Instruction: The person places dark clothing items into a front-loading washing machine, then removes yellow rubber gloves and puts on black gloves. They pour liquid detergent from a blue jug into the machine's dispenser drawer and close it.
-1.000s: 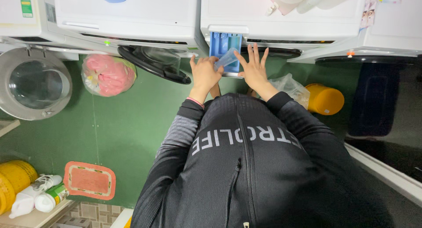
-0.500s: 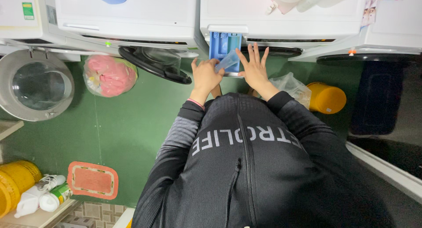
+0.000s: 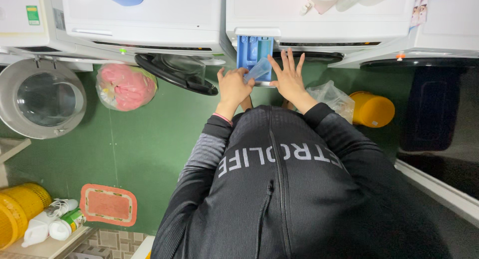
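The left hand (image 3: 233, 87) grips a clear plastic measuring cup (image 3: 258, 69), tilted toward the far blue detergent drawer (image 3: 253, 48), while the right hand (image 3: 288, 79) rests flat, fingers spread, just right.

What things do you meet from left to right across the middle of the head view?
Round washer door → pink bag → black open door → left hand → right hand → clear plastic bag → yellow container.

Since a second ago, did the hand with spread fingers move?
No. The right hand is still flat beside the blue drawer, fingers spread as before.
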